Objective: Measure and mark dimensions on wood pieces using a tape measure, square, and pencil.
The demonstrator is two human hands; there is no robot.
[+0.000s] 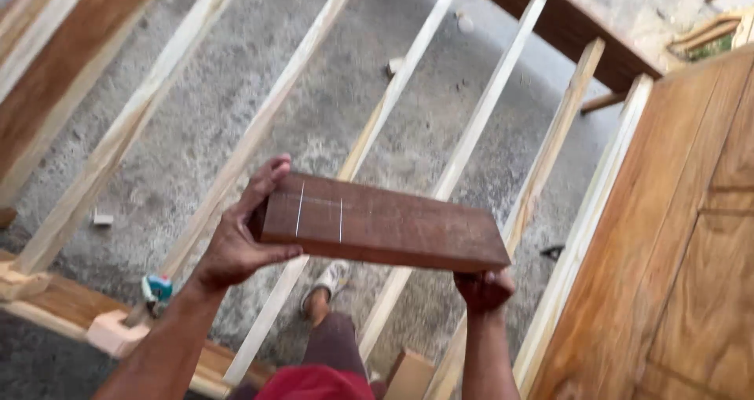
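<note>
Head view, looking down: far to the left of the left hand's grip, a broad reddish-brown plank (59, 62) slants across the corner. Below that grip and a little to its left, a small teal object (158, 288) lies by a pale wood offcut (115, 333) at the edge of a low wooden piece; what it is cannot be told.

The left hand (239, 239) clamps the left end of a dark brown board (385, 227), fingers over the top edge and thumb along the near edge, so its grip is closed on the wood. Just right of those fingers, two thin pale lines cross the board's upper face. The board is held in the air, roughly level, its long side running left to right and dipping slightly to the right.

Under the board, several pale wooden slats (463, 144) run side by side at a slant over the grey concrete floor (236, 93). Between the two grips and below them, a foot in a light sandal (328, 284) stands on the floor.

The right hand (485, 288) supports the board's right near corner from beneath, fingers curled up against the underside, its grip also closed on the board. To the right of that grip, a large panelled wooden door (683, 243) of warm orange-brown fills the frame's edge.
</note>
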